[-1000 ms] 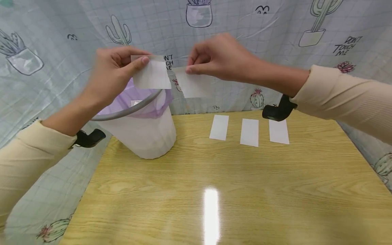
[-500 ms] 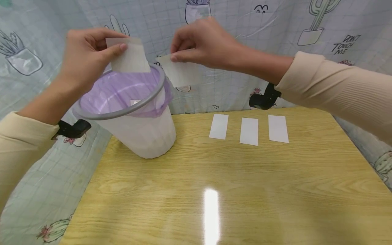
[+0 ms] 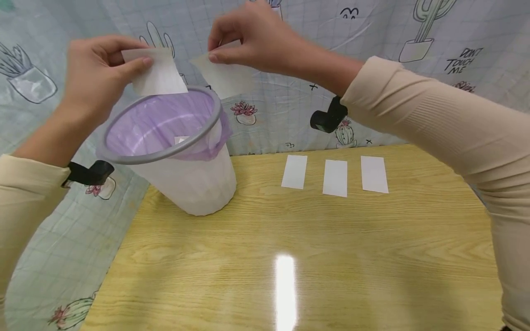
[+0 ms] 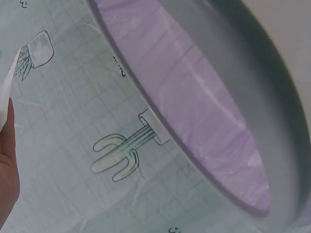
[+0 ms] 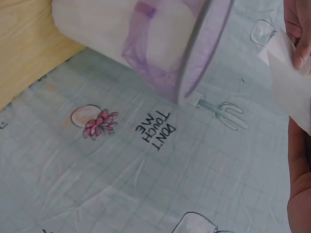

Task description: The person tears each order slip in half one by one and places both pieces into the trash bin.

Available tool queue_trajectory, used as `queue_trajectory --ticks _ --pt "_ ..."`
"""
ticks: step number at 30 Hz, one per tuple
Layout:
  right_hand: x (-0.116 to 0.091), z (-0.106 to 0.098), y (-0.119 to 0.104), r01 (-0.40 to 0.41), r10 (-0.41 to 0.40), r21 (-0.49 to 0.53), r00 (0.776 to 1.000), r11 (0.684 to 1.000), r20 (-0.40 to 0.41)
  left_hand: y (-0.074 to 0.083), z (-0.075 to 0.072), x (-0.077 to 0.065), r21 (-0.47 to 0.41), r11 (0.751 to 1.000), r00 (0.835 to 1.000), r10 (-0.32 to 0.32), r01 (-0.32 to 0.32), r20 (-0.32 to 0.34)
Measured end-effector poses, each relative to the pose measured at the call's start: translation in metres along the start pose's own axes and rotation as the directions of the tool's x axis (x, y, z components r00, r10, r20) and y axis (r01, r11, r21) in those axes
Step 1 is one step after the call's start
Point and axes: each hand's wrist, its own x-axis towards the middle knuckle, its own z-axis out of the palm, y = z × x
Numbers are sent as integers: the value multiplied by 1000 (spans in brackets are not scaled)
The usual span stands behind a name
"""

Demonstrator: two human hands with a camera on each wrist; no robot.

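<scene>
Nearest the camera lies the wooden surface (image 3: 314, 257), its yellow grain catching a bright streak of reflected light. Farther back on it, three white paper strips (image 3: 334, 177) lie flat in a row, side by side but not touching, well apart from both hands.

At the surface's far left corner stands a white waste bin (image 3: 194, 184) with a grey rim, lined with a purple bag (image 3: 165, 126). A small white scrap rests inside the liner. In the right wrist view the bin (image 5: 112, 29) shows its white wall, the liner folded over the rim and the surface edge beside it; in the left wrist view the purple bag (image 4: 194, 92) and the grey rim fill most of the frame.

Above the bin's mouth, both hands are raised. The left hand (image 3: 97, 73) pinches a white paper piece (image 3: 157, 73) between thumb and curled fingers, holding it just over the near-left part of the rim. Only the heel of that hand (image 4: 7, 170) and the paper's edge appear in the left wrist view. The right hand (image 3: 248, 39) pinches a second paper piece (image 3: 223, 76) by its top edge, so it hangs above the far side of the bin; the two pieces are near each other but apart. In the right wrist view this paper (image 5: 291, 82) is seen gripped by fingers (image 5: 299, 29).

Behind everything hangs a pale gridded cloth (image 3: 414, 92) printed with potted cacti and the words "DON'T TOUCH ME".
</scene>
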Motion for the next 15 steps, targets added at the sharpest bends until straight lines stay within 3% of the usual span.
queue_trajectory --ticks 4,15 --pt "12 3 -5 -28 28 22 1000 999 -1 -1 -8 1 -32 999 999 -42 42 5" --pt "30 12 -9 -19 18 88 1000 996 9 -13 -23 -4 25 990 990 -137 136 30"
